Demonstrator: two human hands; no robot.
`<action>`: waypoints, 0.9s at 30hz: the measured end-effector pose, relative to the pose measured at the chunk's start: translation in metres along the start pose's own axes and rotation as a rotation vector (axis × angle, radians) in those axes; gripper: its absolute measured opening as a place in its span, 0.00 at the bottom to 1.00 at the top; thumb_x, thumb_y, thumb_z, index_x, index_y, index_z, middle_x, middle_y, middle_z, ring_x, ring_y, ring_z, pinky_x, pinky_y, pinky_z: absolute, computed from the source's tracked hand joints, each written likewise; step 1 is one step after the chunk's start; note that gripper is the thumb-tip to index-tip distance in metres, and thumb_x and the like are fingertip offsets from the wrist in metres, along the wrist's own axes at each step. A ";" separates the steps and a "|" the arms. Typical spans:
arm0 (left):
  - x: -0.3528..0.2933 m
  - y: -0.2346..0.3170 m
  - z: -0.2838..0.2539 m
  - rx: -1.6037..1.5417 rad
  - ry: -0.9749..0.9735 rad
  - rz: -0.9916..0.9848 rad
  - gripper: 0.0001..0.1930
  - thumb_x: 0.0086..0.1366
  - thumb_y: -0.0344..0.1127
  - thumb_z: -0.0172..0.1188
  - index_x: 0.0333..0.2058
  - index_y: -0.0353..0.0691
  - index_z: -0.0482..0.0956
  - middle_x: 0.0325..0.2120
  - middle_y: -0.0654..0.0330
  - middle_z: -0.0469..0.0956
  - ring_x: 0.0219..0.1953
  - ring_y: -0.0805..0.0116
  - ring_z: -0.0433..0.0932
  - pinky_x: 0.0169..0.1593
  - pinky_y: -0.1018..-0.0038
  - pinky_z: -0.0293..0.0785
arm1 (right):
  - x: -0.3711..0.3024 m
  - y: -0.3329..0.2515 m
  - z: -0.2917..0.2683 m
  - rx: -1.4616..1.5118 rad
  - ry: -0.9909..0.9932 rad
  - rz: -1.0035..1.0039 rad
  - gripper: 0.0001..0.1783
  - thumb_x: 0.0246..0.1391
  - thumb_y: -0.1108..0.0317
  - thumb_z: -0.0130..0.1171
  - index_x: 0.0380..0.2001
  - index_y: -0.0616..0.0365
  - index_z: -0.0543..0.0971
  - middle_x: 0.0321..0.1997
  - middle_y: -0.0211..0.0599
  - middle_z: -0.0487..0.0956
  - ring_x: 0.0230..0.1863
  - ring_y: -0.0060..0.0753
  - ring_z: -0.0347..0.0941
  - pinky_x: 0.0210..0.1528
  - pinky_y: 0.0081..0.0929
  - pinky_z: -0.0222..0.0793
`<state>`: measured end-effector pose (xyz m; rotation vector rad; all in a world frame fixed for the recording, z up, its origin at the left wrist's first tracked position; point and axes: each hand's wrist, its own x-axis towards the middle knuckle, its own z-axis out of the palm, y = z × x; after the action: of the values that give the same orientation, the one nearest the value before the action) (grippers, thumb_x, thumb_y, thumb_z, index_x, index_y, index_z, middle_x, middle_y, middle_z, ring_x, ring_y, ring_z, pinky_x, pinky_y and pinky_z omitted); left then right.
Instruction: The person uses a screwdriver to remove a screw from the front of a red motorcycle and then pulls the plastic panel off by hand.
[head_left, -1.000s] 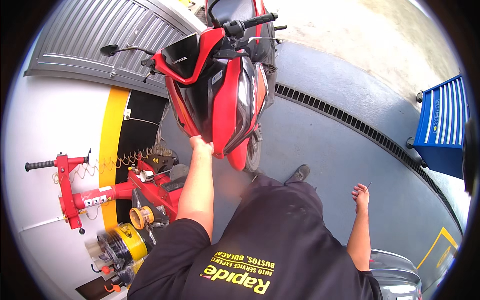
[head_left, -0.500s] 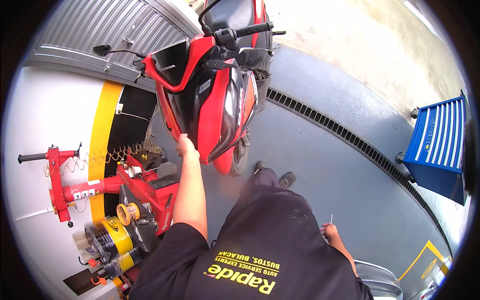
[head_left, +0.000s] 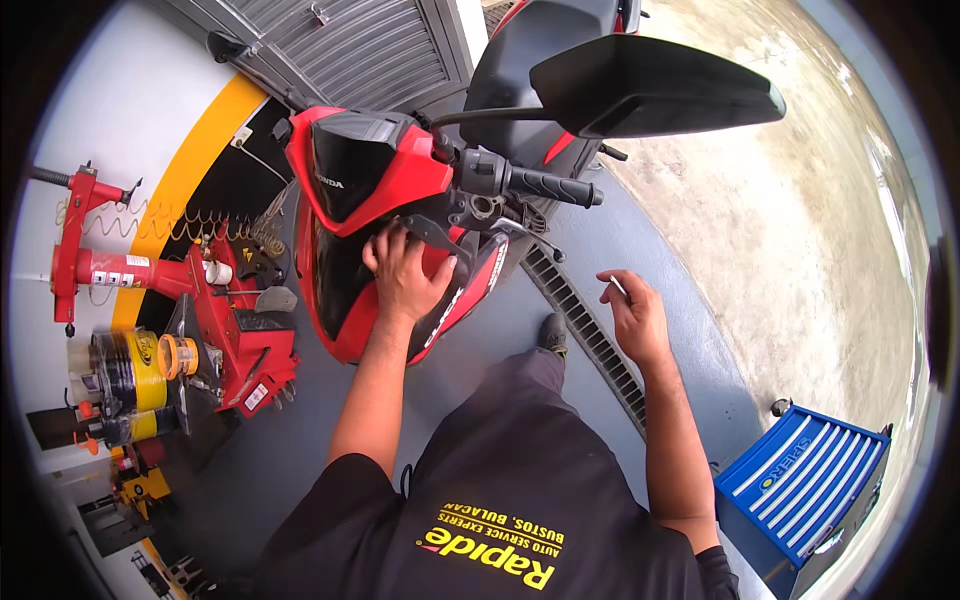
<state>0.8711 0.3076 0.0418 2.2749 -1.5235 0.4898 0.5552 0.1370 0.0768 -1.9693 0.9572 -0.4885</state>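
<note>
A red and black scooter [head_left: 340,290] stands in front of me, its front toward me. My left hand [head_left: 403,275] is open, with its fingers spread on the front panel just below the headlight cowl. To the right, my right hand [head_left: 637,318] is raised away from the scooter. Its fingers are closed on a thin pale stick [head_left: 618,285], whose exact kind I cannot make out. Between the hands, higher up, are the black handlebar grip [head_left: 555,187] and the brake lever [head_left: 530,238]. A large black mirror [head_left: 655,90] juts out above them.
Along the left wall stands a red machine [head_left: 235,340] with a coiled hose, beside rolls in black and yellow wrap [head_left: 140,375]. A drain grate [head_left: 590,330] crosses the grey floor. A blue tool cabinet [head_left: 800,480] is at the lower right, and a grey shutter [head_left: 350,50] is behind.
I have come closer to the scooter. My left hand has moved from the lower front edge up to the panel below the headlight cowl. My right hand has risen from beside my body, still holding the stick.
</note>
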 end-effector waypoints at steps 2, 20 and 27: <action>0.004 0.007 0.011 -0.008 -0.025 -0.043 0.26 0.57 0.54 0.65 0.49 0.45 0.79 0.54 0.51 0.72 0.62 0.46 0.63 0.66 0.44 0.48 | 0.040 0.020 -0.014 -0.020 -0.063 -0.096 0.11 0.61 0.75 0.53 0.44 0.60 0.81 0.29 0.41 0.83 0.32 0.33 0.80 0.36 0.29 0.72; -0.004 0.153 0.087 0.446 0.421 -1.237 0.33 0.66 0.46 0.58 0.64 0.36 0.64 0.63 0.46 0.65 0.66 0.44 0.61 0.67 0.49 0.54 | 0.415 0.165 -0.144 0.104 -0.628 -0.174 0.13 0.52 0.76 0.57 0.42 0.63 0.80 0.22 0.42 0.77 0.25 0.33 0.73 0.32 0.32 0.69; 0.018 0.251 0.056 0.174 0.912 -1.803 0.27 0.70 0.45 0.58 0.62 0.37 0.66 0.60 0.49 0.67 0.61 0.55 0.69 0.60 0.60 0.65 | 0.563 0.139 -0.139 0.023 -0.570 -0.637 0.10 0.58 0.75 0.55 0.43 0.61 0.81 0.38 0.50 0.81 0.38 0.54 0.77 0.43 0.44 0.73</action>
<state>0.6490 0.1774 0.0265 1.9959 1.0339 0.7760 0.7580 -0.4214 0.0235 -2.1959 -0.0412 -0.2435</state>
